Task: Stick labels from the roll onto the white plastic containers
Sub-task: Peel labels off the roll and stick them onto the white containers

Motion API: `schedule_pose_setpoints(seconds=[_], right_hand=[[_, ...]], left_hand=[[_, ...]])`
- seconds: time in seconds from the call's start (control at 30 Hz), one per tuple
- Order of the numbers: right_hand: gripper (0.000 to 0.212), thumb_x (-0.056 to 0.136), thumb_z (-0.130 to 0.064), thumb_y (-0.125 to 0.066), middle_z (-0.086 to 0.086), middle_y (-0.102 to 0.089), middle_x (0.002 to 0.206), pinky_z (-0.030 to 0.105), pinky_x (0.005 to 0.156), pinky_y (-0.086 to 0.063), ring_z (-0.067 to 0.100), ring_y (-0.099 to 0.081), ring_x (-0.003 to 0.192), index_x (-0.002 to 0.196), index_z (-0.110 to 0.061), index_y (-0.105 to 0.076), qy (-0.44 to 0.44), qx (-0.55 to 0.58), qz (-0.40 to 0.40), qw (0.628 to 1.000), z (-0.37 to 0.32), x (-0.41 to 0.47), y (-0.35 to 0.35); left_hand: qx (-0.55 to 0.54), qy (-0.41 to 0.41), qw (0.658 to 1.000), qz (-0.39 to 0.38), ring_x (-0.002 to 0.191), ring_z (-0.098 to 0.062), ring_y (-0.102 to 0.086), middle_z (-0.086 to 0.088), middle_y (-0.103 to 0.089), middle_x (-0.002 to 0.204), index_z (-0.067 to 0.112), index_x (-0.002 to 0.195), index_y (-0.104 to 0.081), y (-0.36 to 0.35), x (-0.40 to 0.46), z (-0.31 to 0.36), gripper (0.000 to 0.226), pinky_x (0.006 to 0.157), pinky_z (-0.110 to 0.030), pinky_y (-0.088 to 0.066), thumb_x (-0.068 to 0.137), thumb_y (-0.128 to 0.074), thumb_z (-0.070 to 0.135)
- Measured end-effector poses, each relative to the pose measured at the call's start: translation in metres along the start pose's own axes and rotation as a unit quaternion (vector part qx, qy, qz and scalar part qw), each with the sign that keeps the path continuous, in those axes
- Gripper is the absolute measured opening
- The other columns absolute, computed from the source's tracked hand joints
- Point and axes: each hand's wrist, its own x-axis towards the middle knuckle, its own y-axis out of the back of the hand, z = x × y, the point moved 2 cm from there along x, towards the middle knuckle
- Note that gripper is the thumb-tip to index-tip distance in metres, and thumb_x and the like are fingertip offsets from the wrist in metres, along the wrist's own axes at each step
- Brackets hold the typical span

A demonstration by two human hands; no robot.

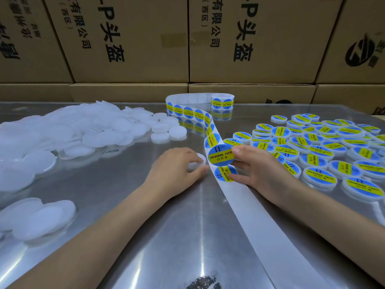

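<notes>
— Left hand?
— At the centre of the bench, fingers curled over a small white container; grip clamped on it, though most of the container hidden under the fingers, only an edge peeking out toward 3 o'clock.
— Right hand?
— Just at 3 o'clock of the left. Thumb and fingertips pinching a round blue-and-yellow label, lifted off the backing strip. "SOLDERING PASTE" readable on it; smaller print below too fine to make out.
— Next label down?
— Another label directly at 6 o'clock of the held one, partly under the right fingers, seemingly on the strip.
— Strip itself?
— Bare white from the hands toward 5 o'clock, cut off at the lower frame edge. Toward 12 o'clock, winding back with labels to the roll, standing near the far bench edge; reflection blurred beneath.
— Unlabelled stock?
— Heap of white containers at 9 to 10 o'clock, overexposed, single pieces hard to separate; more at 8 o'clock, cut off by the left edge.
— Finished ones?
— Labelled containers spread at 2 to 3 o'clock, overlapping, running out of frame on the right.
— Behind?
— Cardboard boxes at 12 o'clock, printing cropped at the top.
— Near edge?
— Dark smudge at 6 o'clock, cut off, unidentifiable.
</notes>
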Motion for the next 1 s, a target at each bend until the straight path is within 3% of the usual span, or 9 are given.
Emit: schedule_pose_setpoints(seconds=[0.1, 0.33, 0.5, 0.67, 0.77, 1.0], right_hand=[[0.007, 0.068, -0.032, -0.067, 0.001, -0.073, 0.101, 0.034, 0.084, -0.053, 0.011, -0.066, 0.1, 0.07, -0.027, -0.072, -0.005, -0.01, -0.011, 1.0, 0.0, 0.001, 0.002], [0.024, 0.061, -0.037, -0.072, 0.001, -0.073, 0.103, 0.022, 0.073, -0.054, 0.011, -0.065, 0.104, 0.08, -0.022, -0.073, -0.008, -0.034, -0.025, 0.999, 0.0, -0.001, 0.001], [0.034, 0.063, -0.038, -0.07, 0.002, -0.072, 0.106, 0.026, 0.08, -0.052, 0.012, -0.065, 0.106, 0.09, -0.019, -0.071, -0.02, -0.019, -0.017, 0.999, -0.001, -0.001, 0.002], [0.033, 0.065, -0.036, -0.069, 0.003, -0.073, 0.103, 0.028, 0.087, -0.053, 0.013, -0.068, 0.1, 0.091, -0.017, -0.072, -0.025, -0.009, -0.012, 1.0, -0.001, 0.0, 0.001], [0.031, 0.065, -0.036, -0.07, 0.003, -0.074, 0.099, 0.021, 0.081, -0.055, 0.013, -0.07, 0.092, 0.089, -0.016, -0.073, -0.026, -0.009, -0.01, 1.0, -0.002, -0.001, -0.001], [0.045, 0.065, -0.036, -0.07, 0.008, -0.074, 0.099, 0.025, 0.084, -0.055, 0.019, -0.071, 0.092, 0.101, -0.011, -0.07, -0.031, -0.017, -0.002, 0.999, -0.003, -0.002, -0.002]], left_hand=[[-0.028, 0.017, 0.999, 0.018, 0.109, -0.005, -0.053, 0.016, -0.059, 0.116, 0.03, 0.096, -0.069, 0.002, -0.001, 0.003, 0.039, 0.08, -0.022, -0.038, 0.074, -0.064, 0.061], [-0.07, 0.074, 0.995, -0.021, 0.11, -0.015, -0.056, 0.01, -0.06, 0.119, 0.026, 0.126, -0.046, -0.001, -0.001, -0.002, 0.066, 0.088, -0.035, -0.047, 0.073, -0.067, 0.059], [-0.118, -0.018, 0.991, 0.067, 0.103, -0.006, -0.056, 0.019, -0.057, 0.11, 0.027, 0.128, -0.047, 0.01, -0.001, 0.006, 0.067, 0.084, -0.031, -0.047, 0.07, -0.078, 0.042], [-0.145, -0.093, 0.983, 0.063, 0.112, -0.012, -0.058, 0.009, -0.06, 0.123, 0.022, 0.14, -0.038, 0.011, -0.004, 0.022, 0.081, 0.091, -0.035, -0.048, 0.071, -0.081, 0.033], [-0.158, -0.107, 0.98, 0.057, 0.114, -0.013, -0.058, 0.007, -0.06, 0.124, 0.023, 0.143, -0.032, 0.012, -0.006, 0.028, 0.089, 0.092, -0.041, -0.049, 0.07, -0.082, 0.032], [-0.166, -0.114, 0.977, 0.073, 0.111, -0.014, -0.06, 0.006, -0.061, 0.124, 0.022, 0.145, -0.029, 0.015, -0.008, 0.035, 0.093, 0.09, -0.042, -0.05, 0.07, -0.083, 0.033]])
